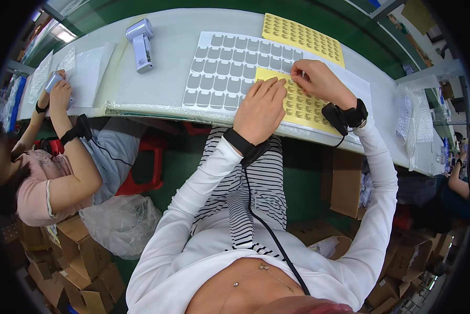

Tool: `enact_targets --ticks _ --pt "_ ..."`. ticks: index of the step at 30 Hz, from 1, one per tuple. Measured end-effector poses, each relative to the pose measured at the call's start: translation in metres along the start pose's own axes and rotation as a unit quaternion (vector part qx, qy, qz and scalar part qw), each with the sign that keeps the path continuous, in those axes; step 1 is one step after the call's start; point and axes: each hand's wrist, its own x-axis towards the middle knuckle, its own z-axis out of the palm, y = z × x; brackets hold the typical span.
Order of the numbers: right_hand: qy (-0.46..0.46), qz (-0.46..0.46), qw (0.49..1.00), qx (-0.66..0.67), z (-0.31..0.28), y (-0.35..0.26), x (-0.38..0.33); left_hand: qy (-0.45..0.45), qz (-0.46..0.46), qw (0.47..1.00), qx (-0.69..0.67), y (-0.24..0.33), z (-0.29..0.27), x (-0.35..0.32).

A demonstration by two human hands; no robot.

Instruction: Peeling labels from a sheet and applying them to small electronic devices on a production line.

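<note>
Overhead, looking down at a person seated at a long work surface.

Worktop [161, 89]: long, pale and curved by the lens; it carries every sheet below, and a co-worker sits at its left end.

Grey sheet [229, 70]: large white backing with rows of grey rounded stickers, lying under and left of the yellow sheet's corner.

Yellow sticker sheet [303, 107]: rows of small labels, near the front edge, overlapping the grey sheet. A second yellow sheet [304, 37] lies farther back.

Left hand [261, 110]: flat, fingers together, pressing the yellow sticker sheet down; its grip is open, holding nothing.

Right hand [318, 78]: fingertips pinched at the sheet's upper edge; whether they have hold of a label I cannot tell, it is too small.

Risk, sheet: if the left hand eases, peeling could drag the sheet toward the edge.

Risk, label: a hurried pull might tear or curl a small label.

Risk, cable: the black cable [269, 230] from the wristband could snag.
</note>
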Motion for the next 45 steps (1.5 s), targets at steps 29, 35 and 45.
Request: enact_targets --ticks 29,35,45 --pt "-0.016 -0.011 0.994 0.111 -0.009 0.013 -0.011 0.018 0.007 1.000 -0.008 0.002 0.003 -0.001" --pt "-0.040 0.123 0.976 0.176 -0.007 0.003 -0.003 0.016 0.005 1.000 -0.005 0.001 0.001 -0.002" --pt "0.054 0.011 0.998 0.034 0.004 0.001 -0.008 0.017 0.000 1.000 0.000 0.000 0.001 -0.002"
